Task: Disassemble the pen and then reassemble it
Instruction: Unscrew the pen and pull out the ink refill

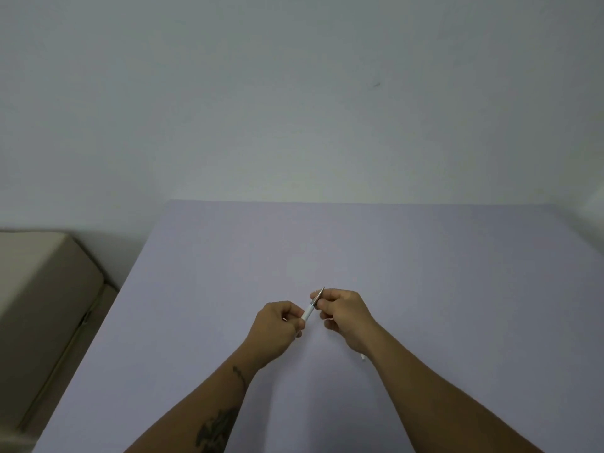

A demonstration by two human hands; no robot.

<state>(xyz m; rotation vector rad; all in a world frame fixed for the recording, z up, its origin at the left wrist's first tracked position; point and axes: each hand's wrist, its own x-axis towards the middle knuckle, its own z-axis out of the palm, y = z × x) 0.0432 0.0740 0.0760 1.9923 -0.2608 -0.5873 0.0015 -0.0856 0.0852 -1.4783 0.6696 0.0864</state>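
Holding a pen (310,308) between them, both hands sit low over the middle of a pale lavender table (425,263). The left hand (277,325) is curled closed around the white barrel, gripping its lower end, so that only a short length of white shows past the fingers. The right hand (343,312) pinches the dark, metallic tapered tip, thumb and forefinger closed on it, with the point sticking up just beyond the fingertips. The pen runs on a slant, from the left hand's grip up and to the right into the right hand's pinch, and it is lifted off the table surface rather than lying on it.

A small white piece (362,356) peeks out from under the right wrist (too little shows to say what it is, or whether it lies on the table or is tucked in the palm). Whether the tip is still seated on the barrel or partly loosened cannot be told at this size.

The left forearm carries dark tattoo marks (217,429). Beyond the table rises a plain, pale wall (294,93), and at the left edge, lower than the tabletop, stands a beige cushioned seat (42,282).
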